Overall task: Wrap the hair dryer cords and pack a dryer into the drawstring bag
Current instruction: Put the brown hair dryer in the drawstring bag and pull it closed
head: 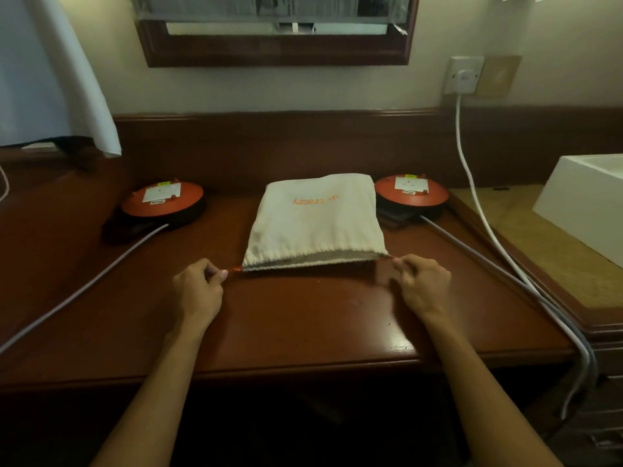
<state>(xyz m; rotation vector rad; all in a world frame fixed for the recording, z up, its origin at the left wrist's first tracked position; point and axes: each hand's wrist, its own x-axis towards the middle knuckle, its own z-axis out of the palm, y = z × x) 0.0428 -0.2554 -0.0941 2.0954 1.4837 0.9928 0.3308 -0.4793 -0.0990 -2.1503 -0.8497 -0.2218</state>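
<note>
Your cream cloth drawstring bag (315, 220) with orange lettering lies flat at the middle of the dark reddish-brown wooden desk (303, 325), its gathered mouth facing you. Your left hand (199, 288) sits just beside the bag's left corner, fingers curled and pinching the orange drawstring (236, 270) where it leaves the hem. Your right hand (423, 284) is at the opposite corner, fingers curled in the same way around the cord end there, though that end is mostly hidden by your fingers. Both forearms reach in over the desk's front edge.

No dryer is visible outside the bag; whether one is inside you cannot tell from here.

Behind the bag, on either side, stand two round orange-topped cable reels (162, 205) (411, 193), each with a grey cable running toward you. A white cord (472, 183) hangs from the white wall socket (463, 75) at the right.
</note>
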